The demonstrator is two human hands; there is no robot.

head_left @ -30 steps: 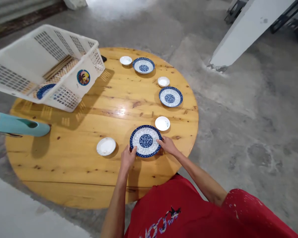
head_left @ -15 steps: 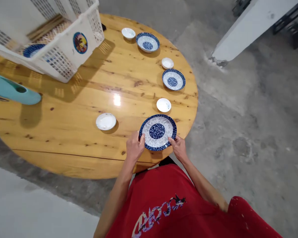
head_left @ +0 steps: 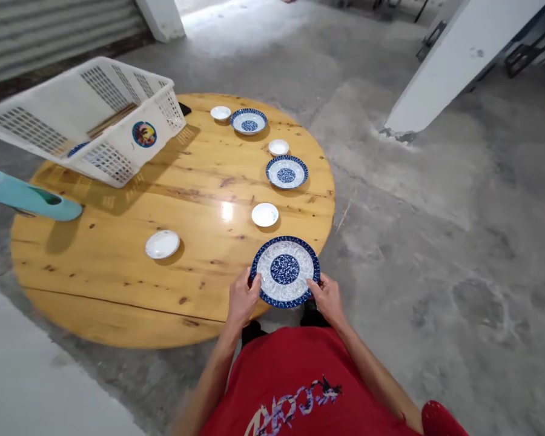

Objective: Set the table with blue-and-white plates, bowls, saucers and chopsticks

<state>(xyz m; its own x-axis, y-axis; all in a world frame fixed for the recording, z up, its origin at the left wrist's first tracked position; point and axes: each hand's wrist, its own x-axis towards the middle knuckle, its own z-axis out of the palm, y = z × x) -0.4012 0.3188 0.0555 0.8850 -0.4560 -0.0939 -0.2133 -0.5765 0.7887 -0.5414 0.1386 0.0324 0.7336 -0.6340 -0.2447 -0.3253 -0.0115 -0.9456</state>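
Note:
A round blue-and-white plate is held level between my two hands, over the near right edge of the wooden table. My left hand grips its left rim, thumb on top. On the right rim my right hand is closed the same way. Just beyond the plate sits a small white bowl. Another white bowl lies to the left. Farther back stand two more blue-rimmed plates, a nearer one and a farther one, each beside a small white dish.
A white plastic basket with wooden sticks and something blue inside stands at the table's back left. Near it a turquoise tube-shaped object reaches over the table's left side. A white pillar rises from the concrete floor on the right.
My view has tilted up and shifted right, so the table and its dishes appear farther left. Both hands still hold the plate, which now reaches farther past the table's edge.

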